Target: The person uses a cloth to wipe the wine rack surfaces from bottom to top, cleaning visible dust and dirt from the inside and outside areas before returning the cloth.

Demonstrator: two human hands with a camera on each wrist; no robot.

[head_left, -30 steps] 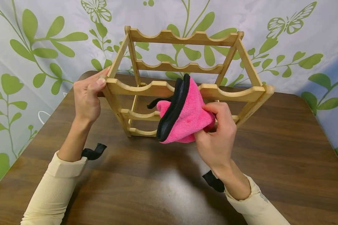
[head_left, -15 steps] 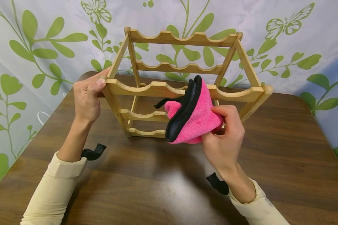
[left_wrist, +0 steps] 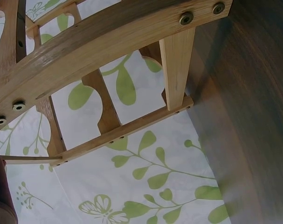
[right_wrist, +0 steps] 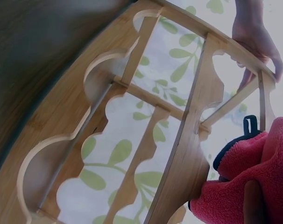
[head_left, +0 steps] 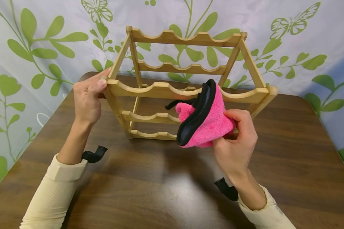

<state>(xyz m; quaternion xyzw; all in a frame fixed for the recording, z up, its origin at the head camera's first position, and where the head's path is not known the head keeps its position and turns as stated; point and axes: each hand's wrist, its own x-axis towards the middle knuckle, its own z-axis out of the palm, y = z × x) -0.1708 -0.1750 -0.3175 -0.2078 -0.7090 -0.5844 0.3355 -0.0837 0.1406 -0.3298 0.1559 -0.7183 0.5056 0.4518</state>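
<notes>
A light wooden bottle rack with scalloped rails stands on the dark table. My left hand grips its front left top corner, thumb on the front of the post. In my right hand is a bunched pink cloth with black edging and a small black loop, pinched between thumb and fingers. The cloth overlaps the right part of the front top rail in the head view. From the right wrist, the pink cloth shows close beside the rack. The left wrist view shows the rack's side frame with its screws.
The brown wood-grain table extends around the rack to rounded back corners. Behind it hangs a pale curtain printed with green leaves and butterflies. A thin white cord lies at the table's left edge. Black straps hang from both wrists.
My right hand has moved to the right along the front top rail, carrying the pink cloth. The left hand keeps its grip on the corner, and the rack stays in place.
</notes>
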